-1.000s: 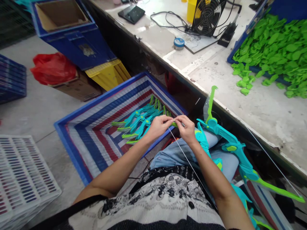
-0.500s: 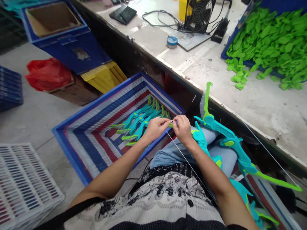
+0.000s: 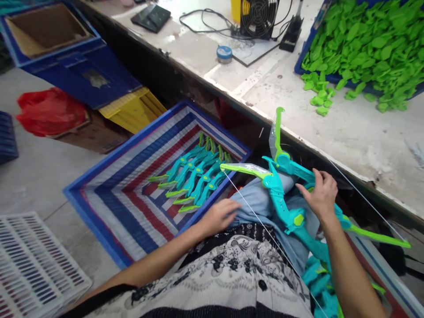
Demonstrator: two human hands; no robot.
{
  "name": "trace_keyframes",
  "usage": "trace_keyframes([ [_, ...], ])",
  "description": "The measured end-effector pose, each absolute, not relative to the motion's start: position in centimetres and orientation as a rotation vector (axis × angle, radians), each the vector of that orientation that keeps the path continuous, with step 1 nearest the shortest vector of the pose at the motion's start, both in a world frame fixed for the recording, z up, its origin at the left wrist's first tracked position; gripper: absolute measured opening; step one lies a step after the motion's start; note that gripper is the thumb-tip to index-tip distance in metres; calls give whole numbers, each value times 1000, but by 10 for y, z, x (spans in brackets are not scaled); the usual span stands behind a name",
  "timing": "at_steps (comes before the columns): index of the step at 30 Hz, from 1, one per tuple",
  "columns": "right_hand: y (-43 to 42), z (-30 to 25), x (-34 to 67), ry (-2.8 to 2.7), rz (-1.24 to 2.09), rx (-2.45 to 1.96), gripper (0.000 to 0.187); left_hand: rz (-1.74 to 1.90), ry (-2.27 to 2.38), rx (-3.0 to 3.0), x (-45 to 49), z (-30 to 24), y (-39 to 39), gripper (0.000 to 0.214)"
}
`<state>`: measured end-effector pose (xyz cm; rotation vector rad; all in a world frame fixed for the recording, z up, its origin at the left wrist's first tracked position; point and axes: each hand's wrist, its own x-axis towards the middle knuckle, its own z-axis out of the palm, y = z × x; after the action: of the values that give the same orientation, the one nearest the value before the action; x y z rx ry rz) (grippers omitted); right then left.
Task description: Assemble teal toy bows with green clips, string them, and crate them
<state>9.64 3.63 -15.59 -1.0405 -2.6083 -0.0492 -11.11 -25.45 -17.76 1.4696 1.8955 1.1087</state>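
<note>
A teal and green toy bow [image 3: 281,207] lies over my lap, its white string [image 3: 253,212] running from the green tip down past my shirt. My left hand [image 3: 221,216] hovers by my thigh, fingers loosely bent and apart, with nothing in it. Beyond the first bow, a second toy bow [image 3: 296,169] leans along the table edge. My right hand [image 3: 320,194] is over its middle, thumb and fingers spread; the hand hides part of the bow, and whether it touches is unclear. Several finished-looking toy bows [image 3: 198,170] lie in a blue-rimmed crate [image 3: 112,194] to the left.
A blue bin of green plastic parts [image 3: 367,48] stands on the worktable [image 3: 347,132], some spilled beside it. A fan [image 3: 260,17], a blue-lidded tin [image 3: 224,54] and cables sit further back. A white slatted basket [image 3: 36,260] and red bag [image 3: 49,112] are at left.
Both hands have let go of the near bow's string end and tip. My left hand has drawn back toward my lap; my right hand has moved right to the second bow.
</note>
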Motion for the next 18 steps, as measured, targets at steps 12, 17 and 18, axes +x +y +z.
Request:
trace_keyframes([
  [12, 48, -167, 107, -2861, 56, -990, 67, 511, 1380, 2595, -46, -189, -127, 60],
  [17, 50, -164, 111, -2936, 182, -924, 73, 377, 1485, 2578, -42, -159, -112, 62],
  [18, 52, -164, 111, -2976, 234, -889, 74, 353, 1441, 2584, -46, -152, -112, 63],
])
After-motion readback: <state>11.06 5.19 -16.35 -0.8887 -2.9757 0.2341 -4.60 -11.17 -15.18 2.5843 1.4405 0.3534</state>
